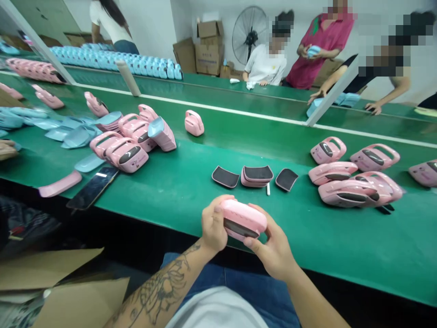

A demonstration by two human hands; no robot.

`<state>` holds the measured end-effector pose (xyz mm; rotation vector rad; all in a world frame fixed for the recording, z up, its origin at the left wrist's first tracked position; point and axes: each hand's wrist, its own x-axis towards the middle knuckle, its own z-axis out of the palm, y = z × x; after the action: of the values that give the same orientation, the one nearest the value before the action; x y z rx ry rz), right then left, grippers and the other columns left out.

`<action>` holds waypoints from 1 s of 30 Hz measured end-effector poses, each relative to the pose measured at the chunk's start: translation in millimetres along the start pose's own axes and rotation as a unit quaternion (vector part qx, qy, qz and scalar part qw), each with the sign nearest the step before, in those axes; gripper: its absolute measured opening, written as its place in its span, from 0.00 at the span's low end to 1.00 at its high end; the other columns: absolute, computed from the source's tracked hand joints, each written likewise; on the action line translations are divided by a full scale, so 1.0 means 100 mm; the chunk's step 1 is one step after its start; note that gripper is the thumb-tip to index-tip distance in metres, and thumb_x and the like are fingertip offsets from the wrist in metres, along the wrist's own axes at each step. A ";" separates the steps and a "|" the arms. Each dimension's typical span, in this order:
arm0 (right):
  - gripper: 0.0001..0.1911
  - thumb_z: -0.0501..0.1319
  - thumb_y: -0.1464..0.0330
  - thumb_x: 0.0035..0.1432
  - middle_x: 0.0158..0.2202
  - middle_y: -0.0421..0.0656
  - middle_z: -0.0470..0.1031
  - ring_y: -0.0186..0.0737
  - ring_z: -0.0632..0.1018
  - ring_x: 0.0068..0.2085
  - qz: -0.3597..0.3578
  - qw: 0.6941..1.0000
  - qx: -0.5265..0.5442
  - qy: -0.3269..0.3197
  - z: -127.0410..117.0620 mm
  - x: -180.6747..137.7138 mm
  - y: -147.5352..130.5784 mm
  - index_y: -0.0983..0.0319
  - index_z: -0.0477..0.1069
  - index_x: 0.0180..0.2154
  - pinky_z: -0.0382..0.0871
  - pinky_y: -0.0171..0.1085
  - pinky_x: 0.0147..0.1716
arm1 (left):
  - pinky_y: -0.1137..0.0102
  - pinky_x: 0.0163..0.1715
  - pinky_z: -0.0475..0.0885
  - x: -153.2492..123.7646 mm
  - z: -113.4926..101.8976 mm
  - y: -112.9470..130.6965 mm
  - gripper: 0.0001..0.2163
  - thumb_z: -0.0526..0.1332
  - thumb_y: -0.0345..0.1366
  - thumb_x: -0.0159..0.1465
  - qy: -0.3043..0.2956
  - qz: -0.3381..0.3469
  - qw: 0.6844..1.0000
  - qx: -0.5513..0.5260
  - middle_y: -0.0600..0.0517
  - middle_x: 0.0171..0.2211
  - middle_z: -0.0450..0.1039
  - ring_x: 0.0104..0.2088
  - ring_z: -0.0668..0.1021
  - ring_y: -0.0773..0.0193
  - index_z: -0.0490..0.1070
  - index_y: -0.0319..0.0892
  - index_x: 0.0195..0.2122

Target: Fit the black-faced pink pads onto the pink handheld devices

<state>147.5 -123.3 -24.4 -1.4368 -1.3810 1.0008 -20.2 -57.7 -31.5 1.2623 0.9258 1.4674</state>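
While left hand (214, 224) and right hand (276, 246) grip opposite ends of a pink casing (244, 215) at lower center of frame, each closed on it, dark-faced curved panels (257, 175) lie just beyond near center, handled pink units (344, 192) cluster at mid-right, and long rows of blue units (118, 62) line the upper left.

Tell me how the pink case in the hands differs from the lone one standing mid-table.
The held case is gripped by the left hand and right hand; the lone case stands on the green table, untouched. The held case shows a dark strip on its near side; the lone case shows a handle loop on top. Both are pink with rounded edges.
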 end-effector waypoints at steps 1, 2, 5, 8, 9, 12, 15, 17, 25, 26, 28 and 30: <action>0.41 0.72 0.46 0.55 0.64 0.52 0.75 0.63 0.77 0.61 -0.008 1.000 -0.007 0.010 -0.02 0.00 0.00 0.54 0.67 0.65 0.76 0.57 0.58 | 0.62 0.47 0.73 0.01 0.04 0.02 0.28 0.51 0.59 0.72 -0.011 0.004 1.000 -0.002 0.43 0.44 0.82 0.45 0.81 0.50 0.82 0.42 0.47; 0.41 0.72 0.47 0.54 0.63 0.51 0.76 0.63 0.79 0.59 -0.014 1.000 -0.014 0.024 -0.05 0.01 0.00 0.54 0.68 0.64 0.78 0.56 0.55 | 0.61 0.47 0.73 0.03 0.08 0.04 0.28 0.50 0.59 0.73 -0.023 0.004 1.000 -0.006 0.43 0.44 0.82 0.45 0.81 0.50 0.82 0.42 0.47; 0.38 0.72 0.45 0.51 0.54 0.51 0.82 0.63 0.82 0.52 -0.003 0.997 -0.028 0.079 -0.15 0.07 -0.05 0.55 0.74 0.59 0.81 0.53 0.46 | 0.60 0.51 0.73 0.19 0.17 0.05 0.28 0.48 0.57 0.74 -0.089 -0.012 0.996 -0.021 0.42 0.49 0.81 0.49 0.81 0.49 0.79 0.42 0.54; 0.33 0.71 0.43 0.49 0.44 0.51 0.85 0.63 0.83 0.46 0.001 0.986 -0.059 0.158 -0.37 0.28 -0.13 0.58 0.80 0.49 0.80 0.50 0.41 | 0.58 0.58 0.70 0.56 0.14 -0.05 0.25 0.49 0.51 0.75 -0.127 0.016 0.992 0.011 0.42 0.59 0.75 0.57 0.77 0.49 0.70 0.44 0.64; 0.32 0.70 0.43 0.49 0.41 0.50 0.85 0.61 0.83 0.44 -0.004 0.978 -0.075 0.193 -0.47 0.40 -0.15 0.59 0.80 0.46 0.80 0.49 0.40 | 0.57 0.58 0.70 0.72 0.09 -0.11 0.23 0.51 0.50 0.75 -0.102 0.033 0.993 0.059 0.41 0.60 0.74 0.56 0.77 0.49 0.69 0.44 0.64; 0.28 0.66 0.43 0.55 0.32 0.49 0.82 0.55 0.81 0.37 0.002 0.944 -0.111 0.311 -0.81 0.91 -0.18 0.63 0.79 0.37 0.76 0.44 0.35 | 0.56 0.54 0.71 1.16 -0.13 -0.33 0.18 0.59 0.44 0.70 0.033 0.043 0.947 0.318 0.39 0.52 0.75 0.50 0.77 0.48 0.74 0.41 0.55; 0.28 0.60 0.45 0.63 0.29 0.45 0.78 0.47 0.78 0.35 0.051 0.910 -0.090 0.403 -1.11 1.60 -0.16 0.64 0.76 0.34 0.72 0.40 0.33 | 0.56 0.50 0.70 1.39 -0.33 -0.53 0.12 0.60 0.41 0.67 0.032 0.029 0.879 0.476 0.41 0.41 0.76 0.45 0.77 0.47 0.78 0.40 0.45; 0.27 0.62 0.47 0.64 0.30 0.44 0.77 0.46 0.77 0.35 0.075 0.905 -0.089 0.410 -1.24 2.06 -0.12 0.66 0.76 0.35 0.73 0.41 0.35 | 0.57 0.47 0.69 1.41 -0.39 -0.62 0.09 0.62 0.40 0.66 -0.001 0.035 0.870 0.493 0.44 0.34 0.76 0.41 0.77 0.48 0.79 0.42 0.38; 0.20 0.66 0.61 0.69 0.58 0.50 0.75 0.48 0.80 0.54 0.214 0.899 -0.110 0.366 -1.17 3.00 0.18 0.62 0.72 0.58 0.78 0.50 0.52 | 0.62 0.41 0.67 1.39 -0.40 -0.71 0.07 0.59 0.32 0.66 -0.037 0.048 0.850 0.523 0.48 0.31 0.77 0.38 0.78 0.54 0.79 0.44 0.38; 0.20 0.66 0.61 0.69 0.58 0.50 0.75 0.49 0.80 0.54 0.215 0.899 -0.114 0.364 -1.15 3.02 0.21 0.63 0.72 0.58 0.78 0.50 0.52 | 0.62 0.41 0.67 1.40 -0.41 -0.72 0.07 0.59 0.32 0.66 -0.036 0.048 0.847 0.528 0.48 0.32 0.77 0.38 0.78 0.54 0.78 0.45 0.38; 0.20 0.65 0.61 0.69 0.58 0.50 0.75 0.48 0.80 0.53 0.203 0.902 -0.124 0.360 -1.15 3.05 0.23 0.62 0.72 0.58 0.79 0.50 0.51 | 0.63 0.42 0.67 1.41 -0.41 -0.73 0.08 0.58 0.32 0.67 -0.037 0.051 0.842 0.536 0.48 0.33 0.77 0.39 0.78 0.55 0.78 0.45 0.38; 0.20 0.65 0.61 0.70 0.58 0.49 0.75 0.48 0.80 0.53 0.179 0.907 -0.136 0.357 -1.19 3.04 0.20 0.62 0.71 0.58 0.79 0.51 0.51 | 0.62 0.42 0.66 1.41 -0.41 -0.73 0.08 0.58 0.32 0.67 -0.038 0.055 0.836 0.544 0.48 0.32 0.78 0.39 0.78 0.54 0.78 0.45 0.38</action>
<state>284.1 173.1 -2.4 -2.0503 -0.7387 0.4024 -48.2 99.0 -72.0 2.1760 1.7653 0.8948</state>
